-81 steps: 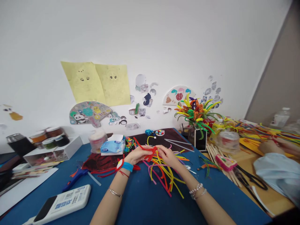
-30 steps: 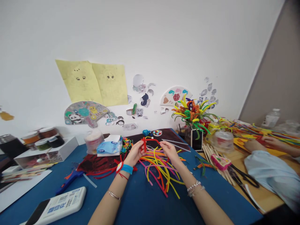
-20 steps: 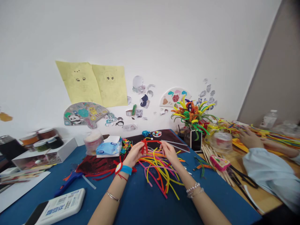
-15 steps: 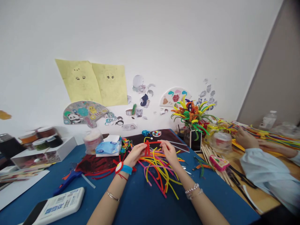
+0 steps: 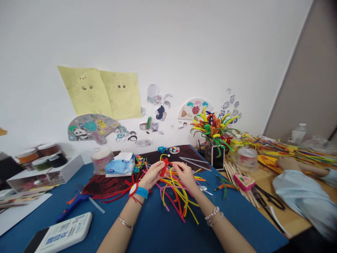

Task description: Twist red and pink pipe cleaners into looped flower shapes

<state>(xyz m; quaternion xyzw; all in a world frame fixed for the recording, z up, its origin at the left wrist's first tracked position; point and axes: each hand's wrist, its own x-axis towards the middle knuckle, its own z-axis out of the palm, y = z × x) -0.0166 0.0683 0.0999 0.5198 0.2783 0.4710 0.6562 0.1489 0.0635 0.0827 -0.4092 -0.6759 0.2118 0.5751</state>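
Note:
My left hand (image 5: pixel 153 173) pinches a red pipe cleaner (image 5: pixel 164 168) that is bent into a narrow folded shape. Its free end runs to the right, where the fingers of my right hand (image 5: pixel 185 175) are closed on it. Both hands are close together above the blue table (image 5: pixel 147 225). Under and between them lies a loose heap of yellow, orange and pink pipe cleaners (image 5: pixel 181 196). More red pipe cleaners (image 5: pixel 116 195) spread out beside my left wrist.
A blue glue gun (image 5: pixel 75 206) and a white box-like item (image 5: pixel 63 233) lie at left. A tissue pack (image 5: pixel 119 166) stands behind my left hand. At right are a pipe-cleaner bouquet (image 5: pixel 214 128), wooden sticks (image 5: pixel 246 189), scissors (image 5: pixel 271 200) and a co-worker's sleeve (image 5: pixel 295 189).
My right hand has come in leftward toward my left hand, so the red pipe cleaner's stretched end looks shorter. The co-worker's hands have moved lower. The view has shifted slightly.

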